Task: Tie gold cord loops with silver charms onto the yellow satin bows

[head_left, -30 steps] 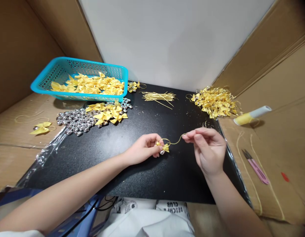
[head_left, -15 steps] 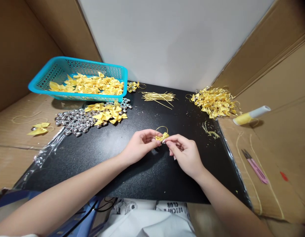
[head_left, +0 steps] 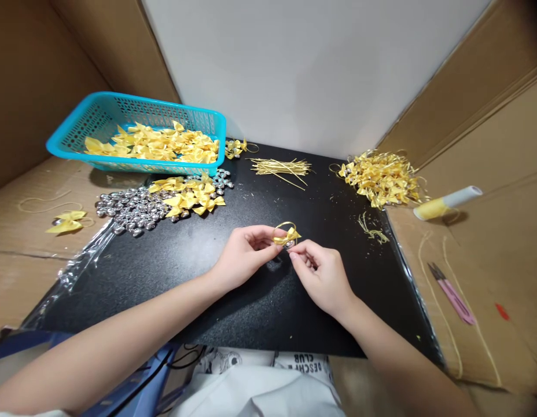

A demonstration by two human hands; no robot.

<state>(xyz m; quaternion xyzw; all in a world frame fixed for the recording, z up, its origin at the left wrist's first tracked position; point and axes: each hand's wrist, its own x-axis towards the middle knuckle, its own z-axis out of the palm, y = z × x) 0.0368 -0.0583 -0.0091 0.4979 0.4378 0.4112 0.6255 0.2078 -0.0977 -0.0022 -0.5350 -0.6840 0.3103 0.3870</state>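
Above the middle of the black table, my left hand (head_left: pixel 246 255) pinches a yellow ribbon bow (head_left: pixel 287 236) between thumb and fingers. A loop of gold cord (head_left: pixel 286 223) arches up behind the bow. Just beneath the bow shows a small silver bell (head_left: pixel 289 244). My right hand (head_left: pixel 323 275) is closed in a pinch right beside the bell, thumb against forefinger. Whether its fingertips hold a cord end or the bell's edge is too small to make out.
At the back left stands a blue basket (head_left: pixel 136 165) of yellow bows. Before it lie silver bells (head_left: pixel 133 211) and loose bows (head_left: pixel 194 200). Gold cords (head_left: pixel 281 168) lie at the back, finished bow pieces (head_left: pixel 381 179) and cord scraps (head_left: pixel 372 229) at right. Pink snips (head_left: pixel 455 298) rest on cardboard.
My right fingers have drawn slightly down from the bow to below the bell. The bow's right end now shows more fully. My left hand keeps its pinch almost unmoved.
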